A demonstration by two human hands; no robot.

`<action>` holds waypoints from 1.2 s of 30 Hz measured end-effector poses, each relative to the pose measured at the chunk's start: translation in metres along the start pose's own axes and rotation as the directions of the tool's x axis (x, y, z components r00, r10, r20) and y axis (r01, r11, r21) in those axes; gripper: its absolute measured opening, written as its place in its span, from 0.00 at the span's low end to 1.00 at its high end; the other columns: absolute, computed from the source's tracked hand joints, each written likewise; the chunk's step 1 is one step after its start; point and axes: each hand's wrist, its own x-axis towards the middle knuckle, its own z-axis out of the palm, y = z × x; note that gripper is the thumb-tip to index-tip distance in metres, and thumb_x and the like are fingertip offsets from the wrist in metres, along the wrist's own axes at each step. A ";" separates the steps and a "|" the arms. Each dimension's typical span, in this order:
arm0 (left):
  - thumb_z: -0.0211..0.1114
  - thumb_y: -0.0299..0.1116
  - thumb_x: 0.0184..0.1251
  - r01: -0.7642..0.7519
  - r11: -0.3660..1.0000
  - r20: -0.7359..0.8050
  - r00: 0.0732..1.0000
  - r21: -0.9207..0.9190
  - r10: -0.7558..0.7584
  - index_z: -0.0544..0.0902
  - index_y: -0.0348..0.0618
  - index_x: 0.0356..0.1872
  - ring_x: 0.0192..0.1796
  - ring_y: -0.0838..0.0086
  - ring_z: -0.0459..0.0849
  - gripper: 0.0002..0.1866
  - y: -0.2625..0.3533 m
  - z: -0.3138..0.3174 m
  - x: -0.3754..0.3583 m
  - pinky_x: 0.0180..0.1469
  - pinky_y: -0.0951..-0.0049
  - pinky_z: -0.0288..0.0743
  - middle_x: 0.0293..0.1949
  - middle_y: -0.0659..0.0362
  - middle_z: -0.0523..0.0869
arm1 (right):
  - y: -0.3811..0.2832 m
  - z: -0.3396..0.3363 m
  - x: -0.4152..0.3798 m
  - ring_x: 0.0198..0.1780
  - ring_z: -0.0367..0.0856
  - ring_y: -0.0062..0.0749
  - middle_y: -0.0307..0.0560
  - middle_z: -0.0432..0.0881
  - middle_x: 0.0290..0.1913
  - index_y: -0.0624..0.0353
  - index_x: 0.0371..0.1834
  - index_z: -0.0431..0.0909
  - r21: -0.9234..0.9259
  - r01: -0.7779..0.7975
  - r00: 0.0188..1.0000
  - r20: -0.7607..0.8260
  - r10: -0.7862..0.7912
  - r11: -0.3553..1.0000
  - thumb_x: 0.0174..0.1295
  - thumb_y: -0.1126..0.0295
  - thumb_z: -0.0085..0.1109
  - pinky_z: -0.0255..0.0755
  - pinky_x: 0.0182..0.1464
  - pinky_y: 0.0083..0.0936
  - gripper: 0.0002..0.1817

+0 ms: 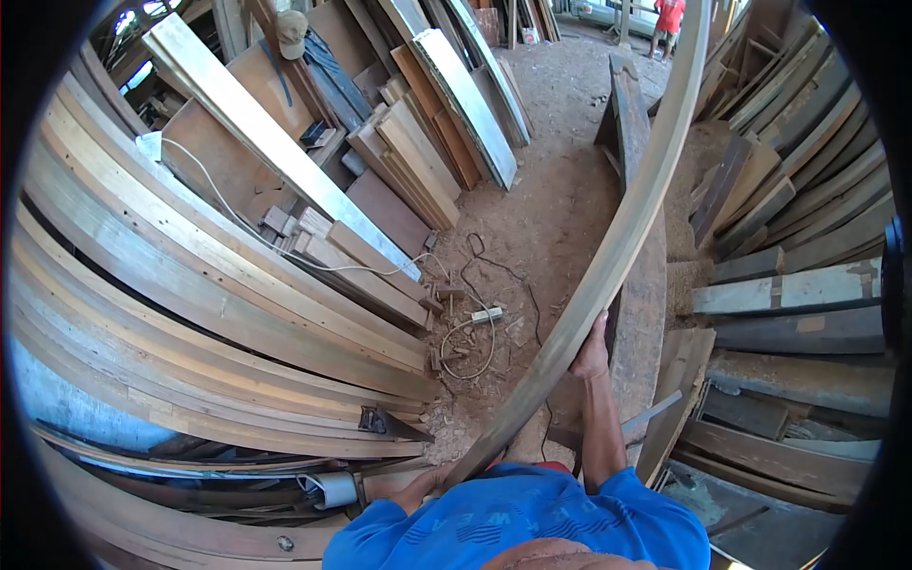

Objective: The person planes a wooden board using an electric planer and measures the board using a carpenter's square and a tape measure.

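A long wooden plank [579, 313] runs diagonally from beside my blue shirt up past the top of the view, bowed by the wide lens. Around its right edge, partway along, my right hand [591, 351] is closed, with the fingers mostly behind the wood. My left hand [427, 486] is at the plank's near end, low by my body, and holds it there; its fingertips are hidden. Under the plank and to its right lies a worn wooden bench [638, 332].
Stacked boards [237, 313] line the left side, and more timber [798, 313] fills the right. A power strip [486, 314] and cords lie on the shavings-strewn floor [551, 180]. A cap [292, 33] hangs on a post. A person in red [669, 17] stands far off.
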 end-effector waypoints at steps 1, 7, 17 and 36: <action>0.49 0.63 0.77 0.003 1.000 -0.004 1.000 -0.011 -0.003 0.67 0.46 0.75 0.67 0.70 0.73 0.38 0.000 0.002 0.001 0.67 0.64 0.69 0.66 0.58 0.76 | 0.000 -0.002 0.000 0.40 0.84 0.41 0.45 0.83 0.43 0.50 0.56 0.77 0.002 -0.011 1.000 -0.001 0.011 1.000 0.63 0.22 0.42 0.81 0.45 0.41 0.42; 0.49 0.64 0.77 0.004 0.998 -0.043 0.999 -0.064 -0.007 0.69 0.45 0.74 0.65 0.71 0.74 0.37 0.004 0.012 0.000 0.65 0.63 0.71 0.64 0.58 0.78 | 0.014 -0.017 0.035 0.38 0.83 0.39 0.44 0.81 0.40 0.49 0.55 0.77 0.061 -0.027 1.000 -0.002 0.027 0.998 0.60 0.20 0.44 0.81 0.42 0.42 0.43; 0.48 0.64 0.77 0.087 0.962 -0.160 0.978 -0.260 -0.132 0.71 0.45 0.72 0.63 0.71 0.77 0.37 -0.041 0.029 -0.060 0.62 0.63 0.74 0.61 0.58 0.80 | 0.054 -0.054 0.055 0.46 0.82 0.35 0.42 0.81 0.44 0.45 0.60 0.77 0.012 -0.195 0.979 -0.057 0.196 0.981 0.61 0.20 0.43 0.80 0.49 0.41 0.43; 0.48 0.65 0.77 0.041 0.936 -0.181 0.977 -0.348 -0.110 0.76 0.43 0.68 0.57 0.71 0.81 0.37 0.024 -0.007 0.020 0.56 0.63 0.79 0.55 0.57 0.84 | 0.101 -0.115 0.138 0.53 0.84 0.38 0.46 0.84 0.53 0.55 0.66 0.75 0.117 -0.270 0.948 -0.144 0.285 0.956 0.77 0.37 0.39 0.79 0.58 0.40 0.34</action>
